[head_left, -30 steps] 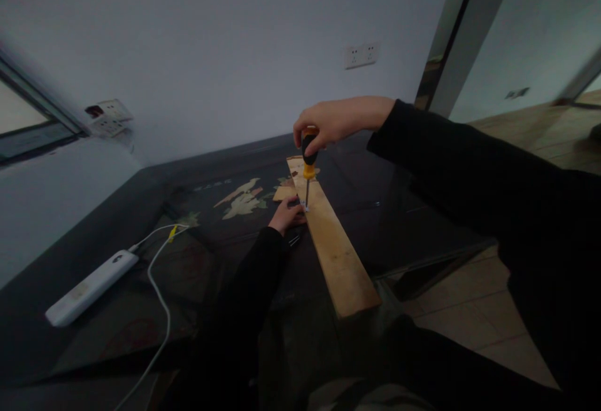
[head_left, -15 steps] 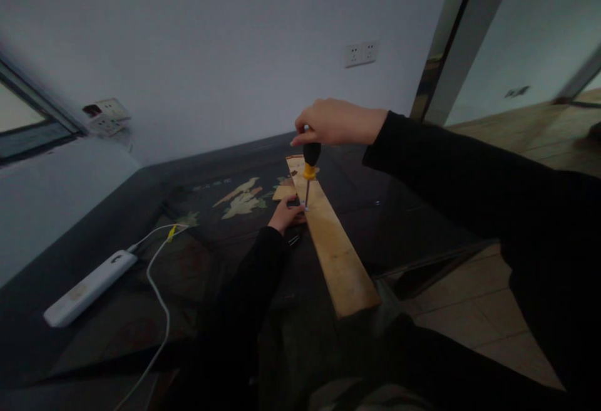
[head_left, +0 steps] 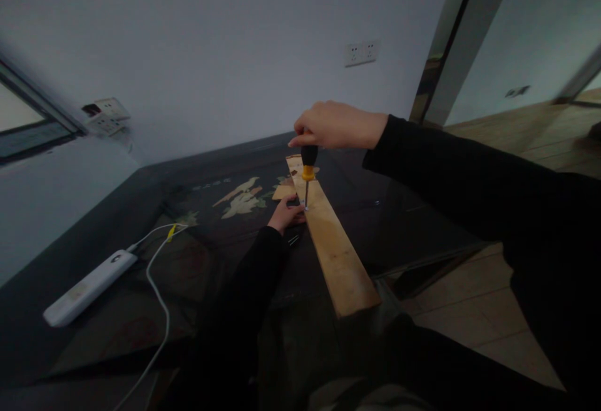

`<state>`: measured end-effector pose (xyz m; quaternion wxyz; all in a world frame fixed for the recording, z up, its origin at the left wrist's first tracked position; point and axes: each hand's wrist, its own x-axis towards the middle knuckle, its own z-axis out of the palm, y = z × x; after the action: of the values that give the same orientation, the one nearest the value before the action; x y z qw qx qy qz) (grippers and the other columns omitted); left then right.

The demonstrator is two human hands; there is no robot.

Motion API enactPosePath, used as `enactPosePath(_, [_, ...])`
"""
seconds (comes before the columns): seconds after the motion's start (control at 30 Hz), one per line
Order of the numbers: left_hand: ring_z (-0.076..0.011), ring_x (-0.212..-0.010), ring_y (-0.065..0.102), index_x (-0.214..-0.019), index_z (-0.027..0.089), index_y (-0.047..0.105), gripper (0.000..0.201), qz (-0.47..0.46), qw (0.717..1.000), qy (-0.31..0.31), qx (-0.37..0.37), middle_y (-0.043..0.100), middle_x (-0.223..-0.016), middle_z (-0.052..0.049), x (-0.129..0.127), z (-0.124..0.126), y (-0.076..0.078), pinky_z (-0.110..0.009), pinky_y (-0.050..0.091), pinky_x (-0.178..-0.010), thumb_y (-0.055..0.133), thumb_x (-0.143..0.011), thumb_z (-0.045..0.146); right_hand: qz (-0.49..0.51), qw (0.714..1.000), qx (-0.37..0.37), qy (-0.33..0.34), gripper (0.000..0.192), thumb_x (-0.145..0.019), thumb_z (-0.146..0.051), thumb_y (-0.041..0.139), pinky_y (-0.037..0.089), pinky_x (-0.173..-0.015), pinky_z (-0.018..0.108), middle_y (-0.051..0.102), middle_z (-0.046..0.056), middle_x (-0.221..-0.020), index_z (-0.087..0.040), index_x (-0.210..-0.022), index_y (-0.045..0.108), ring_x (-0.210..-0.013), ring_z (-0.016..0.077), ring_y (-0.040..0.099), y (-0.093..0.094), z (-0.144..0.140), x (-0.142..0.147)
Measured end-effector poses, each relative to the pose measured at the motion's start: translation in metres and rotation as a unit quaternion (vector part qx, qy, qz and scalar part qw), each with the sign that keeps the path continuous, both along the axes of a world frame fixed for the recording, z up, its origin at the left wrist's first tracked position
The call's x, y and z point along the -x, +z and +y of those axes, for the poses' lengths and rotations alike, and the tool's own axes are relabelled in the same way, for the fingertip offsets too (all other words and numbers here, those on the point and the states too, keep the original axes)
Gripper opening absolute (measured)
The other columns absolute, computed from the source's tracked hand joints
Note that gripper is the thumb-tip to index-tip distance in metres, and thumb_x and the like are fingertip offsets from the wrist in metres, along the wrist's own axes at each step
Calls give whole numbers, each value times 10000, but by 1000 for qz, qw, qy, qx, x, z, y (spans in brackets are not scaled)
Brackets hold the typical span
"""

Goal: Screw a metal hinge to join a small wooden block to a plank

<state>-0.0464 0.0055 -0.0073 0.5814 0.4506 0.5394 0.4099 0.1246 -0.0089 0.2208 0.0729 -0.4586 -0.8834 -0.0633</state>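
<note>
Atop screwdriver (head_left: 307, 170), right hand (head_left: 335, 126) fingers (head_left: 300, 141) closed.

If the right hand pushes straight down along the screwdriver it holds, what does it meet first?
Probably the wooden plank: the right hand grips the screwdriver upright, tip on the plank beside the left hand. Something small at the tip is too blurred to name.

I'm seeing a screwdriver (head_left: 308, 166) with a black grip and a yellow-orange collar showing under my right hand (head_left: 335, 125), above a pale honey-coloured wooden plank (head_left: 335, 251). Beside my left hand (head_left: 287, 213), the dark glossy table (head_left: 117, 210) is showing a cream and tan leaf-like inlay (head_left: 241, 201). Further left of that hand, a white power strip (head_left: 87, 286) is lying with white cables (head_left: 157, 286) carrying a small yellow tag (head_left: 171, 232), and both my sleeves are looking black.
</note>
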Motion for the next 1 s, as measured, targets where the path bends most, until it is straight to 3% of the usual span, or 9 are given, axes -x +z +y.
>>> enactPosePath(0.13, [-99, -544, 642, -1248, 171, 451, 552, 0, 1000, 0, 3, 661, -842, -38, 0, 1, -1, -246, 580, -586, 719, -766, 171, 2, 992, 103, 70, 436, -833, -431, 612, 426, -687, 277, 710, 57, -889, -147, -1161, 653, -748, 156, 644, 8, 4, -6])
enactPosePath(0.2, [-96, -543, 639, -1255, 173, 448, 546, 5, 1000, 0, 4, 662, -846, -41, 1, 1, -1, -236, 574, -575, 707, -775, 167, -4, 990, 114, 85, 401, -837, -379, 615, 427, -676, 274, 709, 49, -917, -155, -1168, 649, -722, 142, 639, 11, 4, -8])
enactPosePath(0.3, [-96, -538, 638, -1253, 178, 448, 533, 8, 1000, 5, 8, 658, -841, -34, 0, 1, -1, -237, 573, -575, 692, -781, 146, -19, 995, 71, 70, 372, -867, -351, 570, 414, -695, 280, 705, 78, -945, -133, -1156, 657, -758, 152, 642, 9, 2, -6])
enactPosePath(0.43, [-112, -548, 652, -1253, 173, 447, 582, -1, 1000, 9, 16, 662, -839, -40, 0, 1, 0, -258, 580, -594, 736, -749, 163, -22, 999, -37, -6, 403, -891, -408, 514, 391, -729, 302, 693, 138, -1009, -115, -1106, 686, -912, 225, 631, -1, -1, 2])
enactPosePath(0.53, [-118, -549, 656, -1268, 171, 436, 607, -3, 1000, 8, 15, 669, -850, -51, -1, 1, 0, -269, 582, -598, 743, -744, 171, -6, 998, -61, -28, 452, -878, -481, 509, 379, -707, 305, 690, 145, -996, -116, -1063, 702, -913, 241, 621, -4, 1, 2])
enactPosePath(0.73, [-116, -534, 648, -1271, 168, 448, 538, 1, 1000, 8, 19, 676, -828, -44, 0, 0, 2, -269, 582, -605, 685, -788, 145, -33, 994, 39, 101, 363, -823, -314, 621, 370, -703, 279, 686, 70, -988, -135, -1136, 664, -818, 155, 597, 6, 11, -8])
enactPosePath(0.87, [-116, -557, 659, -1273, 169, 449, 503, -13, 1000, 8, 18, 680, -825, -43, 1, 0, 2, -266, 586, -632, 652, -815, 135, -49, 996, 16, 66, 348, -885, -333, 533, 372, -750, 304, 689, 101, -1012, -132, -1133, 672, -916, 199, 606, 4, 7, -5])
enactPosePath(1.0, [-120, -538, 656, -1290, 167, 423, 538, -13, 1000, -2, 17, 677, -796, -34, 1, 1, 1, -261, 585, -600, 658, -808, 124, -28, 999, -37, -16, 437, -920, -448, 444, 382, -762, 321, 688, 143, -1024, -130, -1088, 693, -970, 253, 613, -5, -1, 3])
